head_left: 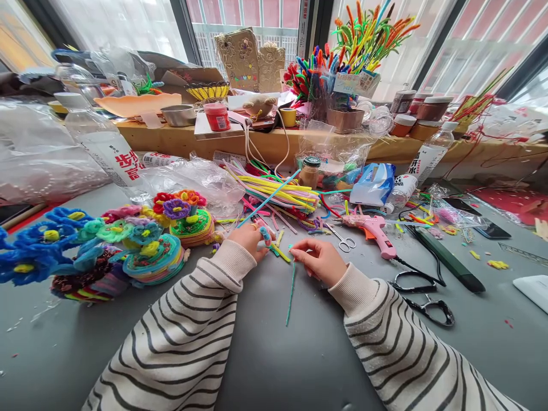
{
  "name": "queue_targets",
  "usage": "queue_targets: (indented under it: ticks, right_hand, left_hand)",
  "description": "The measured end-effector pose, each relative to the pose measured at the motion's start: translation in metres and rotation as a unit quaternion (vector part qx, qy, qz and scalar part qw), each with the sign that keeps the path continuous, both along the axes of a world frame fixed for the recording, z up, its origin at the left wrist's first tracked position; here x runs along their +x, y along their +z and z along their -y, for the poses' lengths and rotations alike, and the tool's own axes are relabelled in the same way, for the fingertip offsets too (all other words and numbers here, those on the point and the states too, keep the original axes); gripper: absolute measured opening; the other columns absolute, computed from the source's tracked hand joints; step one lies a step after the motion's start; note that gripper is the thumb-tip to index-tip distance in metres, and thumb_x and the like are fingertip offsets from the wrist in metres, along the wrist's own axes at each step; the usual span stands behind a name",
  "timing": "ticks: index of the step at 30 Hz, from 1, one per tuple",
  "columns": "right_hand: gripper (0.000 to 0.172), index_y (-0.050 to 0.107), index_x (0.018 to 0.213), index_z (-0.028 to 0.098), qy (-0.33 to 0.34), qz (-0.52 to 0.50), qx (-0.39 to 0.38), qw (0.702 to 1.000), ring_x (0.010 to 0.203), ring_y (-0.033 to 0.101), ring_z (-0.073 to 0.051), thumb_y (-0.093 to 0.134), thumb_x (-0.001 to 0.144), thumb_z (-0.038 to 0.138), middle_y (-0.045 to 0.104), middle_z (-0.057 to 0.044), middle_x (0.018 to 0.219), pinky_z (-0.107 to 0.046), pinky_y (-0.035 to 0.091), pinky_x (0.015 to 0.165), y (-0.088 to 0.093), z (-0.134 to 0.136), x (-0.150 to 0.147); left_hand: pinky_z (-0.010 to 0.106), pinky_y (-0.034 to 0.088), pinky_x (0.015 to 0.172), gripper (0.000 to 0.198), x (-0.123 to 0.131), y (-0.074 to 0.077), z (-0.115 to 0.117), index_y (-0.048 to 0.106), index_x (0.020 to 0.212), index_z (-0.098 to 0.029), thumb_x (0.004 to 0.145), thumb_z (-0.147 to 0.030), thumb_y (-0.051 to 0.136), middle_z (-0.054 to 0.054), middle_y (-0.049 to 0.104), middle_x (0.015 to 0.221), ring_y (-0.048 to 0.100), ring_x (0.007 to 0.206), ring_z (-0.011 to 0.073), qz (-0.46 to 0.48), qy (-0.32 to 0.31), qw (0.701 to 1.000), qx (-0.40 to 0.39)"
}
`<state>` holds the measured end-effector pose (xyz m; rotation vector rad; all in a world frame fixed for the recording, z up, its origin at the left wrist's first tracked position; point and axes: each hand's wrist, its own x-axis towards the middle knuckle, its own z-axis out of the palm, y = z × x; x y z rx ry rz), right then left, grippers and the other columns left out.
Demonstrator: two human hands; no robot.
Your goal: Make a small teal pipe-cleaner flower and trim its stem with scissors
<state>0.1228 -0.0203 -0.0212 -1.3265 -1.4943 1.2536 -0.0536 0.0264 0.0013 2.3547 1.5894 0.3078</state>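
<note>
My right hand [320,260] is closed in a pinch on a thin teal pipe cleaner [291,294], whose long end hangs down toward me over the grey table. A small teal tip shows above the fingertips. To its left, my left hand [249,242] is closed around a curled light blue pipe cleaner piece [265,235]; its fingers are partly hidden. A straight light blue pipe cleaner [269,197] slants up and right from behind that hand, and I cannot tell whether the two join. Short yellow pipe cleaner pieces [280,253] lie between my hands.
Pipe cleaner flowers in pots [148,260] stand at left. Behind my hands lies a bundle of pipe cleaners [278,191]. Small scissors [345,240], a pink glue gun [372,231] and black-handled scissors [432,311] lie at right. A cluttered wooden ledge [274,137] runs along the back.
</note>
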Motion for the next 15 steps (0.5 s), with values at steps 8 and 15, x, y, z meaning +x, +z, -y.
queue_targets:
  ticks: [8,15]
  right_hand:
    - [0.015,0.058,0.076,0.015,-0.001,0.198,0.154,0.968,0.047,0.045,-0.007,0.055,0.070,0.028,0.057,-0.001,0.071,-0.021,0.037,0.049,0.000,-0.002,-0.003]
    - [0.011,0.058,0.071,0.019,0.021,0.424,0.210,0.881,0.060,0.050,-0.011,0.056,0.070,0.030,0.052,-0.001,0.076,-0.021,0.034,0.052,0.003,-0.001,-0.015]
  left_hand:
    - [0.031,0.041,0.076,0.018,0.004,-0.012,-0.005,0.057,0.074,-0.017,0.059,-0.026,0.058,0.005,0.056,0.083,0.052,0.082,0.0189,-0.066,-0.053,0.996,-0.016]
    - [0.023,0.044,0.064,0.005,0.005,0.004,-0.003,0.055,0.066,-0.015,0.062,-0.018,0.054,0.003,0.057,0.078,0.054,0.064,0.0116,-0.075,0.000,0.996,-0.037]
